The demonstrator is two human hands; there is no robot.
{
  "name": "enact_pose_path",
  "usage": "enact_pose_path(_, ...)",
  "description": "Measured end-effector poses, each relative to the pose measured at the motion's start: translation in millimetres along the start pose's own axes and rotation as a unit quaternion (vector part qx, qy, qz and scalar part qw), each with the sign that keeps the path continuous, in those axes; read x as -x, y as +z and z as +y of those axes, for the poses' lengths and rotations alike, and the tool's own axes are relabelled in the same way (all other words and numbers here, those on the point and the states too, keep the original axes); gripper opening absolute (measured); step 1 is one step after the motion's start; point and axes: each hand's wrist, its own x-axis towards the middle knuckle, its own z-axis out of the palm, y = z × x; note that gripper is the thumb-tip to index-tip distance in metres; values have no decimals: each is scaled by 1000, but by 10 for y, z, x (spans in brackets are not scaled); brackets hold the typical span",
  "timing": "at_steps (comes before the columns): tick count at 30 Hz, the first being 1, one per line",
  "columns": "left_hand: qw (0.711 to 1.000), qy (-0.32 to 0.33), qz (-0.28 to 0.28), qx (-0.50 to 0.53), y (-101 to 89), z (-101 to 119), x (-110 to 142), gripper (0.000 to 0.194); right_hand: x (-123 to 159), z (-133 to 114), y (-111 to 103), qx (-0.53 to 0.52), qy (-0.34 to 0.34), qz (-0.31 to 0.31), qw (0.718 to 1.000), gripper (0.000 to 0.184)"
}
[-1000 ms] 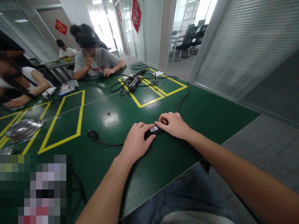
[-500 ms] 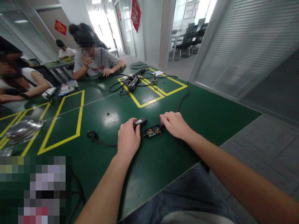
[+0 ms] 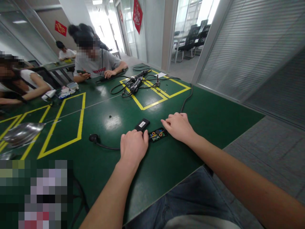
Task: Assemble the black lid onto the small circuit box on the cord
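Note:
An opened black electronics case (image 3: 158, 135) lies flat on the green table, with coiled parts, coloured wires and a circuit board showing inside. My left hand (image 3: 133, 143) is closed over the cord at the case's left end; its grip is partly hidden. From that hand a black cord (image 3: 108, 147) runs left to a plug (image 3: 93, 137). Just beyond my left fingers rests the black cover (image 3: 142, 124) with a white label. My right hand (image 3: 179, 126) curls around the cord at the case's right end, index finger towards the case. Behind it the cord (image 3: 186, 101) runs away across the table.
Black tubular devices with tangled cables (image 3: 137, 83) lie farther back, near a small upright metal part (image 3: 157, 81). Yellow tape (image 3: 83, 114) marks rectangles. A shiny metal bowl (image 3: 23, 134) sits far left. A co-worker (image 3: 95, 63) holds a screwdriver across the table.
My left hand has let go of the cover, which now lies on the table, and has moved down to the case's left end. My right hand has shifted slightly right.

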Motion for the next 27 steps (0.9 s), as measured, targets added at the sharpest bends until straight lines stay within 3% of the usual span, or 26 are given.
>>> enact_pose_path(9,999,-7,20,23,2,11,-2,58,49,-18,-114,-16,23,55,998,57)
enact_pose_path(27,999,-13,-26,44,-29,10,3,57,-33,42,-32,-35,28,-29,999,58)
